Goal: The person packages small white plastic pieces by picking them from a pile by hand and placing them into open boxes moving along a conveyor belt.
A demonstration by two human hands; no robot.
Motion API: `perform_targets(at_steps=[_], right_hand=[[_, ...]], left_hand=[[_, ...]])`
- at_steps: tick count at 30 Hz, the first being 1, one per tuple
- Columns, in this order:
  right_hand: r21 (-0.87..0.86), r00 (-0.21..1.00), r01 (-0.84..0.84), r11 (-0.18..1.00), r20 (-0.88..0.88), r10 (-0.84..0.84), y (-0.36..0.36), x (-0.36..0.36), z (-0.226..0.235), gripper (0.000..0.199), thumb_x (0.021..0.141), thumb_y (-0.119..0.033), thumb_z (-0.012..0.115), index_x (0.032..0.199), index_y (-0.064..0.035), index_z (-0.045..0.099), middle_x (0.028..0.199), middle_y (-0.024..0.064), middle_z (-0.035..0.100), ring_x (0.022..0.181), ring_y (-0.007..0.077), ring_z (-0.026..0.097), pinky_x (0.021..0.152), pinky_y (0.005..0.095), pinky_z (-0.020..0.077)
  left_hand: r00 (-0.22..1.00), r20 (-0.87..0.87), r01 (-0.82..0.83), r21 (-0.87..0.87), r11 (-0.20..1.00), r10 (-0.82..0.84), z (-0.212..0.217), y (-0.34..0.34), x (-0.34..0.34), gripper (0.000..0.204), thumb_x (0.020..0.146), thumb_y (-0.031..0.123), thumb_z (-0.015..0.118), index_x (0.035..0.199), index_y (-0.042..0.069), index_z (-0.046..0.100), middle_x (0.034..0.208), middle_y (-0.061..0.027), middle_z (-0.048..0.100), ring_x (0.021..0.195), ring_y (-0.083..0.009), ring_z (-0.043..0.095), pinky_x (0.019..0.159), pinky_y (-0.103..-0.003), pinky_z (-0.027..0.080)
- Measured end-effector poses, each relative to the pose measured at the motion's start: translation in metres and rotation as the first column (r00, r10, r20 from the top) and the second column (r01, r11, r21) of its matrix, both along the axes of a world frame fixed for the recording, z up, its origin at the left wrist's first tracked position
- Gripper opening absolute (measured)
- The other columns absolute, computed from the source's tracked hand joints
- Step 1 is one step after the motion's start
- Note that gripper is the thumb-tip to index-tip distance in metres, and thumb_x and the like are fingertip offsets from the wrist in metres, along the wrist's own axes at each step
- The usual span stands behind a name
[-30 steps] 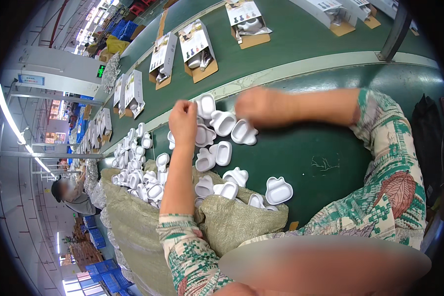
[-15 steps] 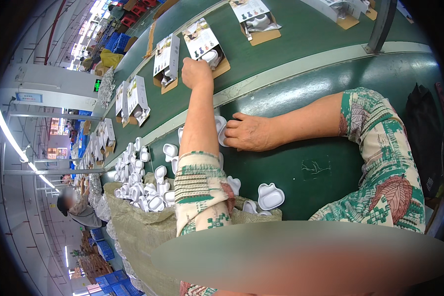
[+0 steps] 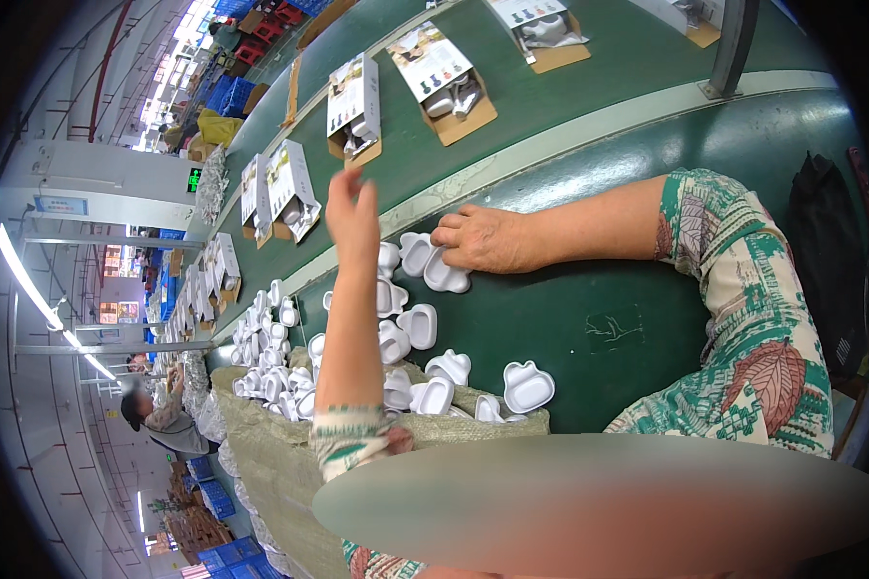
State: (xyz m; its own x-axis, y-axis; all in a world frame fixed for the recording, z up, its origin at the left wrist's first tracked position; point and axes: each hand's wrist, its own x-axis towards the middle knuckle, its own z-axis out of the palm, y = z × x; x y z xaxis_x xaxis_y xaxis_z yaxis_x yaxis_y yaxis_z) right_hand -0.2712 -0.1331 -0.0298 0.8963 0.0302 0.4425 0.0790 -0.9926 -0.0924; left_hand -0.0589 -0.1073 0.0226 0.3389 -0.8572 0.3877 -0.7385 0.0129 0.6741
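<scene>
Setting: a green conveyor belt [image 3: 589, 87] is seen running from the upper right toward the left edge of the frame, with a darker green bench [image 3: 589, 318] below it, parted from it by a pale strip.

Left hand [image 3: 353, 214]: raised at centre-left above the strip, fingers loosely spread and slightly curled; nothing is seen held in it.

Right hand [image 3: 481, 239]: laid palm down at the centre of the frame, fingers pressed together on top of a white plastic piece [image 3: 446, 273], which lies flat on the bench under the fingertips; no pinch is shown.

White pieces [image 3: 410, 328]: small bear-shaped shells are scattered loose on the bench from below the right hand down to the lower centre, some touching, some apart; many more are heaped further left.

Sack [image 3: 261, 454]: a coarse tan bag is draped along the near edge of the bench, with pieces resting against its rim.

Open boxes [image 3: 434, 77]: cardboard packs with printed flaps are carried on the belt, spaced apart; white parts are already seen lying in those at the top.

Progress: judged well underway but far from done, since several boxes are filled while a large stock of pieces is left on the bench.

Other person [image 3: 154, 415]: seen at the lower left, well apart.
</scene>
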Motion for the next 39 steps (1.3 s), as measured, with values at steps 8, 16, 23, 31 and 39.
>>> perform_targets(at_steps=[8,16,23,31,39], right_hand=[[0.118,0.974,-0.03,0.993,0.226,0.003,-0.012,0.002,0.005,0.017,0.079,-0.015,0.054,0.091,-0.002,0.057,0.109,0.0135,0.055,0.105,0.0283,0.053,0.088,0.0392,0.0437],[-0.054,0.904,0.317,0.947,0.319,-0.285,-0.094,0.051,0.005,0.023,0.075,-0.019,0.064,0.092,-0.0034,0.058,0.11,0.0114,0.056,0.109,0.0268,0.051,0.09,0.0397,0.0409],[-0.08,0.723,0.666,0.742,0.318,-0.614,-0.181,0.07,0.005,0.018,0.077,-0.021,0.063,0.086,-0.0059,0.062,0.104,0.0087,0.056,0.103,0.0258,0.053,0.079,0.0417,0.0438],[0.182,0.834,0.382,0.906,0.354,-0.423,-0.129,0.038,0.014,0.024,0.076,-0.015,0.066,0.097,-0.0081,0.057,0.101,0.0091,0.057,0.099,0.0285,0.054,0.082,0.0412,0.0441],[-0.028,0.998,-0.06,0.998,0.03,0.061,-0.031,0.024,0.002,0.02,0.075,-0.021,0.067,0.084,-0.0065,0.056,0.091,0.0081,0.056,0.093,0.0257,0.053,0.082,0.0384,0.043]], left_hand=[[0.96,0.253,0.045,0.283,0.958,-0.12,-0.047,0.146,0.027,0.057,0.079,0.017,0.065,0.131,0.004,0.045,0.138,-0.0216,0.04,0.129,-0.0376,0.036,0.107,-0.042,0.028],[0.969,0.246,-0.003,0.144,0.99,-0.033,-0.064,0.113,0.017,0.059,0.081,0.013,0.06,0.136,0.005,0.039,0.138,-0.0154,0.043,0.13,-0.0401,0.034,0.108,-0.043,0.028],[0.961,0.255,-0.102,-0.025,0.994,0.105,-0.07,0.088,0.013,0.04,0.08,0.013,0.062,0.117,0.002,0.052,0.125,-0.0195,0.051,0.123,-0.0386,0.041,0.105,-0.044,0.031],[0.966,0.205,-0.123,-0.183,0.976,0.16,-0.062,0.094,0.011,0.033,0.075,0.007,0.066,0.106,0.002,0.055,0.115,-0.0169,0.056,0.111,-0.0354,0.049,0.097,-0.042,0.038],[0.965,0.263,0.018,-0.107,0.994,0.01,-0.056,0.093,0.001,0.026,0.071,0.007,0.071,0.094,0.005,0.059,0.105,-0.0132,0.058,0.101,-0.0319,0.053,0.084,-0.038,0.045]])
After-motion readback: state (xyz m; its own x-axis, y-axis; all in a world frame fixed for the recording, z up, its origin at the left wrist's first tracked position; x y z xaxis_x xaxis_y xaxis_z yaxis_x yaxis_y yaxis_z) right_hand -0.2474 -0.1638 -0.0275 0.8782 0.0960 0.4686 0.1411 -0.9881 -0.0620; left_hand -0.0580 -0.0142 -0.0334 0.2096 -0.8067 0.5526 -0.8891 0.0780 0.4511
